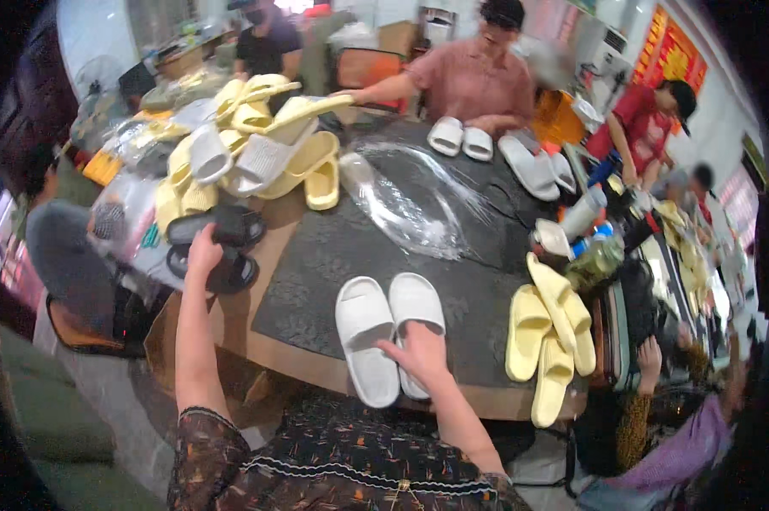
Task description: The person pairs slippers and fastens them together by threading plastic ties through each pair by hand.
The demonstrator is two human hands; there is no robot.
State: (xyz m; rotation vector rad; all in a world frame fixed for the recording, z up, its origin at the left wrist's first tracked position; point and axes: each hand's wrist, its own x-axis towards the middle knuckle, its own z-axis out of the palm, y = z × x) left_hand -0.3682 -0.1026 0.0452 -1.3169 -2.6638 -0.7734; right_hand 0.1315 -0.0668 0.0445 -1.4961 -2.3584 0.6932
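Note:
A pair of pale grey-white slide slippers [365,315] lies at the near edge of the table in front of me. My right hand [422,351] grips the right one, fingers reaching in under its strap, thumb stretched toward the left slipper. Out to the left, my left hand [204,252] is closed on the edge of a black slipper [235,225]. A second black slipper [231,271] lies just below it, partly covered by that hand. Behind them rises a heap of yellow slippers [320,183] with some grey slippers [207,155] mixed in.
Clear plastic wrap [401,209] lies on the dark table mat [316,264]. Yellow slippers [529,328] are stacked at the right, near bottles [585,211]. Across the table, a person in a pink shirt [469,77] touches the heap, with white slippers [446,136] before them. Others work at right.

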